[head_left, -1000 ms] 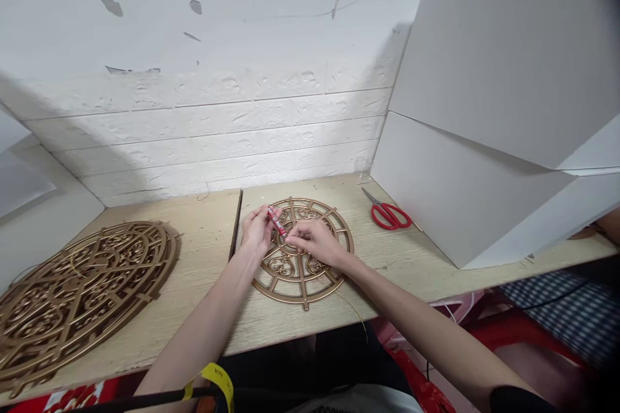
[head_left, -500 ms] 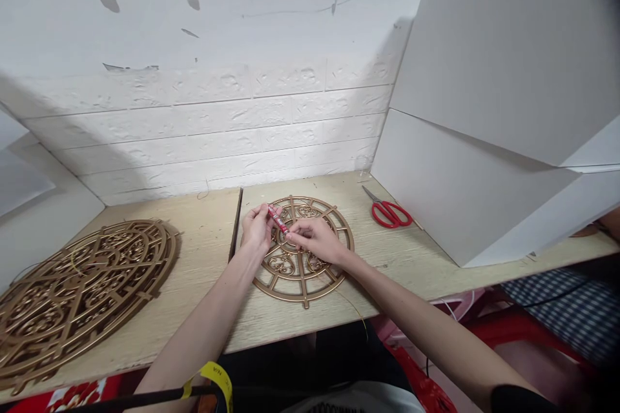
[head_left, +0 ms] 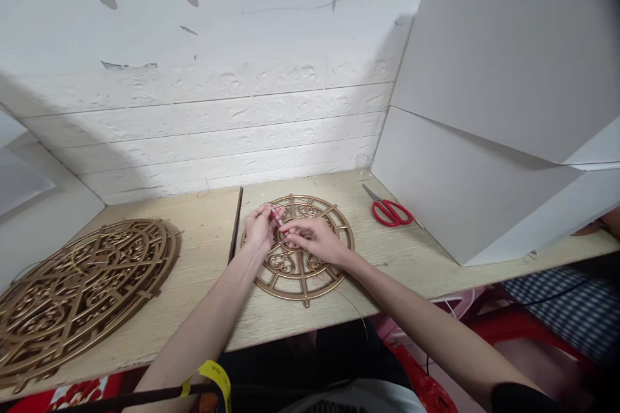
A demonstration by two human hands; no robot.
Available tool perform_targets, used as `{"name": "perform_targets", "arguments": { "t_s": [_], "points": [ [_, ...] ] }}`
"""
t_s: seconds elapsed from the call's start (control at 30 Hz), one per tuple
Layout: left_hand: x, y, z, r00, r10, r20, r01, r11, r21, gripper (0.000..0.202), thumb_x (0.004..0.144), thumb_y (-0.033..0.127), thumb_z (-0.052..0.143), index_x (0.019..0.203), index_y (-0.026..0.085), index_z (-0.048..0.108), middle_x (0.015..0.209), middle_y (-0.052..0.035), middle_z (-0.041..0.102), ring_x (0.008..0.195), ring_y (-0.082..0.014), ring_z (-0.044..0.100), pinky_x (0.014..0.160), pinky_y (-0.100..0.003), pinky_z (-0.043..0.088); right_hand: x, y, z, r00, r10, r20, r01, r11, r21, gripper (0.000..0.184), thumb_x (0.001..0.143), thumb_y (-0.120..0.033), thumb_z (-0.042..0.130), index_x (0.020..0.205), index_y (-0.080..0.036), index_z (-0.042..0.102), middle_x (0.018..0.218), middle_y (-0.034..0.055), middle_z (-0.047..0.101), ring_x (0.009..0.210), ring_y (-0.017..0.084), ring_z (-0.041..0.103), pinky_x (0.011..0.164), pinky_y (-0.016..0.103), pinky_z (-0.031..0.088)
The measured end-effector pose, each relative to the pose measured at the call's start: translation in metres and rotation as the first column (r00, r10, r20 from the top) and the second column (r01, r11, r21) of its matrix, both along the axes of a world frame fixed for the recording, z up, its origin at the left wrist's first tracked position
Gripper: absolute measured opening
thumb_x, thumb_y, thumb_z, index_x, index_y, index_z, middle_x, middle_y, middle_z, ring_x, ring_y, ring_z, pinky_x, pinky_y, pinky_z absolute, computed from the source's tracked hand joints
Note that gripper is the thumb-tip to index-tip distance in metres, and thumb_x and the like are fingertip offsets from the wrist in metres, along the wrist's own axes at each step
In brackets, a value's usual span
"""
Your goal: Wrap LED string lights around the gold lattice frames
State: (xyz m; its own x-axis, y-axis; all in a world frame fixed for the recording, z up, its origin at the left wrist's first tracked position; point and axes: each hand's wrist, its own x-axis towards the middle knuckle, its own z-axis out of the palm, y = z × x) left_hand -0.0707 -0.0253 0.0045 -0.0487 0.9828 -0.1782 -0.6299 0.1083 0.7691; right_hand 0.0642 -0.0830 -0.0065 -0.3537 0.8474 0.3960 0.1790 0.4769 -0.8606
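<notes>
A slim red tube (head_left: 278,217) with pale printing slants between my hands, above a round gold lattice panel (head_left: 306,279) that lies on the table. Closed around the tube's upper end, my left hand (head_left: 259,227) is over the panel's left side. My right hand (head_left: 316,239) pinches the lower end with thumb and fingers, so much of the tube is covered. A thin gold thread or wire (head_left: 356,311) trails from the panel past the table's front edge.
Scissors with red handles (head_left: 391,211) lie right of the panel, beside a white board partition (head_left: 436,187). Several similar gold panels (head_left: 97,271) are stacked at the left. A dark gap (head_left: 236,222) splits the tabletop, and a white brick-patterned wall (head_left: 232,122) closes the back.
My right fingers have shifted slightly up and over the red tube, so less of it shows. My left hand stays nearly in place; the panel and scissors have not moved.
</notes>
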Motion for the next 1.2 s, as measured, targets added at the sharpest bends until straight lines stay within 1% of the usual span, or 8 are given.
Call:
{"name": "perform_targets", "arguments": {
  "t_s": [0.17,0.3,0.4,0.5,0.63,0.73,0.93,1.2],
  "points": [
    [-0.0003,-0.0003,-0.0014,1.000,-0.002,-0.004,0.002,1.000,-0.004,0.013,0.082,0.007,0.053,0.070,0.013,0.054,0.065,-0.0034,0.060,0.064,-0.0132,0.064,0.064,-0.024,0.051,0.0002,0.0010,-0.0025,0.999,0.044,-0.002,-0.044,0.998,-0.035,0.027,0.084,-0.031,0.058,0.105,-0.017,0.068,0.081,0.0064,0.071,0.072,0.018,0.068,0.069,0.032,0.055],
    [-0.0004,-0.0005,-0.0027,1.000,-0.018,-0.020,0.018,1.000,0.012,0.015,0.081,0.005,0.052,0.069,0.013,0.052,0.065,-0.0026,0.060,0.063,-0.0127,0.064,0.062,-0.023,0.051,0.0005,0.0019,-0.0034,0.999,0.045,0.002,-0.044,0.998,-0.041,0.029,0.083,-0.030,0.060,0.107,-0.017,0.068,0.082,0.0069,0.072,0.073,0.019,0.069,0.070,0.032,0.055],
    [-0.0001,-0.0005,-0.0034,1.000,-0.018,-0.013,0.018,0.999,0.029,0.014,0.080,0.005,0.055,0.068,0.013,0.052,0.065,-0.0026,0.060,0.064,-0.0127,0.065,0.064,-0.023,0.052,0.0009,0.0012,-0.0026,0.999,0.032,0.020,-0.031,0.999,-0.018,0.028,0.084,-0.030,0.060,0.107,-0.017,0.068,0.082,0.0069,0.072,0.074,0.019,0.069,0.070,0.031,0.055],
    [0.0001,-0.0002,-0.0036,1.000,-0.016,0.001,0.016,0.999,0.034,0.015,0.080,0.006,0.055,0.068,0.013,0.053,0.065,-0.0030,0.060,0.064,-0.0126,0.065,0.068,-0.025,0.053,0.0015,0.0002,-0.0008,0.995,-0.006,0.095,-0.003,0.995,0.097,0.024,0.086,-0.027,0.057,0.105,-0.017,0.069,0.086,0.0072,0.072,0.073,0.018,0.068,0.070,0.030,0.053],
    [0.0002,0.0007,-0.0040,1.000,-0.024,0.013,0.024,0.999,0.030,0.016,0.081,0.005,0.053,0.067,0.012,0.054,0.065,-0.0042,0.061,0.065,-0.0128,0.065,0.071,-0.026,0.054,0.0030,0.0010,-0.0009,0.979,-0.086,0.184,0.028,0.955,0.296,0.020,0.087,-0.024,0.057,0.099,-0.019,0.071,0.091,0.0067,0.072,0.079,0.018,0.066,0.074,0.030,0.050],
    [0.0002,0.0006,-0.0040,0.999,-0.042,0.021,0.041,0.998,0.043,0.016,0.080,0.004,0.055,0.066,0.012,0.055,0.065,-0.0044,0.061,0.063,-0.0124,0.064,0.073,-0.027,0.054,0.0042,0.0027,-0.0035,0.975,-0.090,0.202,0.015,0.938,0.347,0.019,0.087,-0.025,0.057,0.099,-0.020,0.071,0.089,0.0056,0.073,0.079,0.017,0.065,0.073,0.029,0.048],
    [0.0011,-0.0021,0.0000,0.996,-0.089,-0.016,0.089,0.995,0.048,0.019,0.082,0.006,0.051,0.065,0.012,0.055,0.063,-0.0031,0.060,0.059,-0.0110,0.062,0.074,-0.030,0.055,0.0051,0.0022,-0.0054,0.981,-0.072,0.181,0.000,0.929,0.371,0.018,0.086,-0.024,0.058,0.097,-0.020,0.071,0.084,0.0049,0.072,0.073,0.016,0.064,0.069,0.026,0.047],
    [0.0019,-0.0020,0.0003,0.991,-0.131,0.008,0.131,0.991,0.018,0.017,0.081,0.005,0.054,0.065,0.012,0.054,0.062,-0.0027,0.060,0.057,-0.0100,0.061,0.066,-0.023,0.054,0.0037,0.0012,-0.0033,0.979,-0.085,0.183,0.018,0.940,0.340,0.019,0.085,-0.026,0.060,0.098,-0.019,0.071,0.084,0.0046,0.072,0.071,0.015,0.065,0.068,0.026,0.048]
  ]
}}
